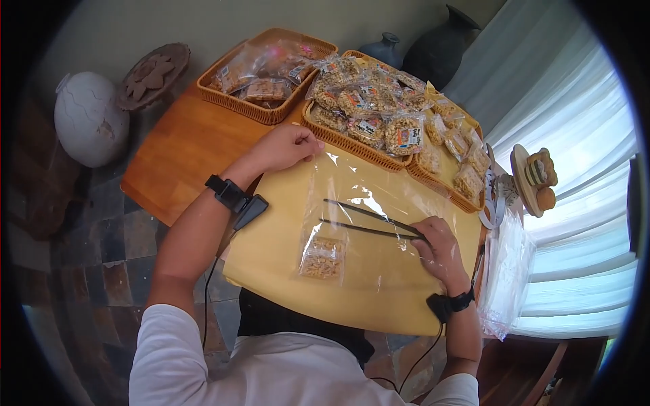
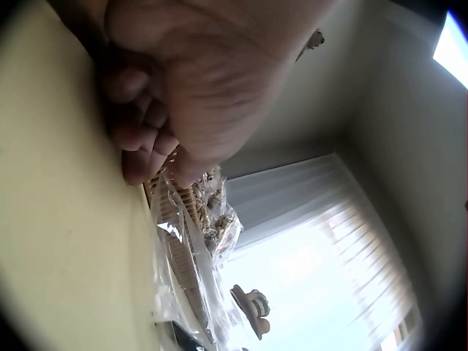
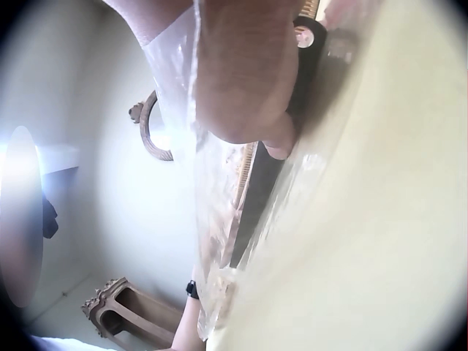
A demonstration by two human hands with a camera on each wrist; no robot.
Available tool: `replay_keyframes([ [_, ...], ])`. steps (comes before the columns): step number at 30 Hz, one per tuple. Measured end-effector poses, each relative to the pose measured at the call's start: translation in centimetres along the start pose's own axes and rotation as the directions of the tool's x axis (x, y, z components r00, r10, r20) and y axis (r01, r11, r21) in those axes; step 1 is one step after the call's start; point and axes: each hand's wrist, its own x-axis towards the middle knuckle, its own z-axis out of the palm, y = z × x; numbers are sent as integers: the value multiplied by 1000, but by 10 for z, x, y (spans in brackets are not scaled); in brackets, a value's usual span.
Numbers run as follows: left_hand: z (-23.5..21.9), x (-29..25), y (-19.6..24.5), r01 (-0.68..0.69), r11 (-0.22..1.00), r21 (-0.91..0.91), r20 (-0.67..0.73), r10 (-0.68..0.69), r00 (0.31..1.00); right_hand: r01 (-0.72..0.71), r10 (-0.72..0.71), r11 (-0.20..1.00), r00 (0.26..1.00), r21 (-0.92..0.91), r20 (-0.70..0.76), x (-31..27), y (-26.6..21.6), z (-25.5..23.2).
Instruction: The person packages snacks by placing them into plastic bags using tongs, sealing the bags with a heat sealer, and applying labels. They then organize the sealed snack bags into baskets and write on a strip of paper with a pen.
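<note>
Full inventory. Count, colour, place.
tongs: 1, black, in right hand
clear bag: 1, transparent, on yellow covering
small packet: 1, tan, near tongs' tips
yellow covering: 1, pale yellow, on table
table: 1, orange-brown, beneath baskets
baskets: at least 2, tan, far side
snack packets: many, mostly tan, in baskets
vases: 2, blue-grey and dark, behind baskets
egg-shaped vessel: 1, off-white, far left
flower plaque: 1, brown, beside vessel
hanging plastic: count unclear, clear, right edge
stand: 1, tan, before curtain
curtain: count unclear, white, right
floor tiles: many, grey-rust, below
carved furniture: 1, brown, right wrist view
wrist devices: 2, black, wrists
sleeves: 2, white, foreground
left hand: 1, pinching clear bag
right hand: 1, gripping tongs
</note>
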Motion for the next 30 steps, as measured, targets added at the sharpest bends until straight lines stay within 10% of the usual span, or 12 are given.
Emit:
replay_keyframes([
  [30,14,-15,14,-106,938,329,-69,136,988,-118,127,991,980,-69,150,-35,8,-43],
])
